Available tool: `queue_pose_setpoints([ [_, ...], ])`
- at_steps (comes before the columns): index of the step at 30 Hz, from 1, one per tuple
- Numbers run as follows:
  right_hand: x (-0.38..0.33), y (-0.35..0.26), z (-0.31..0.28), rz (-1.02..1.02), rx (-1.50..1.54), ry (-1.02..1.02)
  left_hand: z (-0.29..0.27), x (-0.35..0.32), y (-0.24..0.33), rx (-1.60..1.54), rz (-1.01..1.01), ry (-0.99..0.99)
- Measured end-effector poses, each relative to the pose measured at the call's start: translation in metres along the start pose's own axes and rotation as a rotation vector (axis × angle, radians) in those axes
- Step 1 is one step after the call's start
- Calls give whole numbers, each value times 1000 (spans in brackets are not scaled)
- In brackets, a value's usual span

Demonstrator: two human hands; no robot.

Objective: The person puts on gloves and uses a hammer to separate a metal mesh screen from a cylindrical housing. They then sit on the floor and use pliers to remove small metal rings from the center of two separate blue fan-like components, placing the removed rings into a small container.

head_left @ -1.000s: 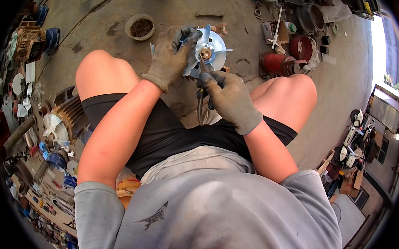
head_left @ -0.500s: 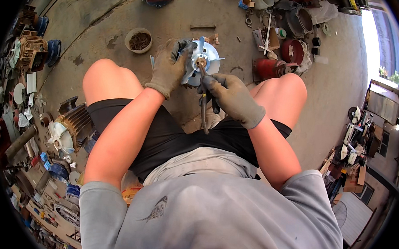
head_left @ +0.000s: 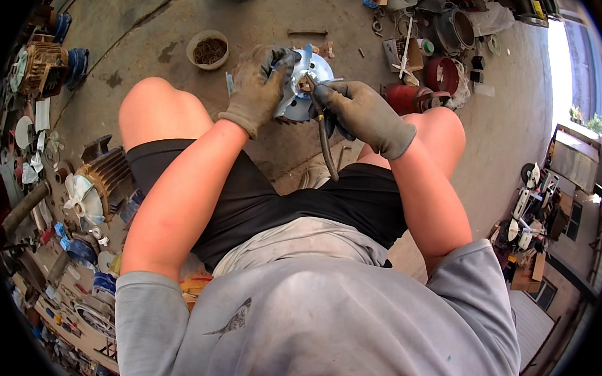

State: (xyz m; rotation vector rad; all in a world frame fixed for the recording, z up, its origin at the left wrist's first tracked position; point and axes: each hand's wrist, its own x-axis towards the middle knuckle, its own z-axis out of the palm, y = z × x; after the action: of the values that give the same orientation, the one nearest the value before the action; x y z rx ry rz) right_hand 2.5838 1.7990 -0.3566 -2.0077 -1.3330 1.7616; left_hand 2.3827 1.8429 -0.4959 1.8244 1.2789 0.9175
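Both my hands wear dirty work gloves and meet over the floor between my knees. My left hand (head_left: 260, 90) is closed on the rim of a light-blue metal fan wheel (head_left: 297, 109) with upright blades. Closed around a pair of pliers (head_left: 326, 147), my right hand (head_left: 369, 117) keeps the jaws at the brownish hub in the wheel's middle. One long curved handle hangs down toward my lap; the other is hidden by the glove. Whether the jaws are clamped on the hub is too small to tell.
A bucket of rusty rings (head_left: 209, 50) stands beyond my left knee. A red motor part (head_left: 411, 98) lies by my right knee. Old motors (head_left: 46, 69) and a finned motor with a white fan (head_left: 86, 198) line the left. Boxes and scrap fill the far right.
My right hand has shifted right and slightly away from me, swinging the pliers' handle to the right. The jaws stay at the hub. My left hand holds the wheel nearly still.
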Motion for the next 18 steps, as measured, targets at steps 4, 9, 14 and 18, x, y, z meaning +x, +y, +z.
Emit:
queue_pose_setpoints([
  [4, 6, 13, -1, -42, 23, -1, 2, 1, -2, 21, 19, 14],
  [9, 4, -7, -5, 105, 51, -46, 5, 1, -4, 34, 61, 49],
  [14, 11, 14, -6, -25, 85, -8, 6, 2, 1, 15, 59, 81],
  [18, -7, 17, -13, 44, 159, -3, 11, 4, -4, 80, 90, 124],
])
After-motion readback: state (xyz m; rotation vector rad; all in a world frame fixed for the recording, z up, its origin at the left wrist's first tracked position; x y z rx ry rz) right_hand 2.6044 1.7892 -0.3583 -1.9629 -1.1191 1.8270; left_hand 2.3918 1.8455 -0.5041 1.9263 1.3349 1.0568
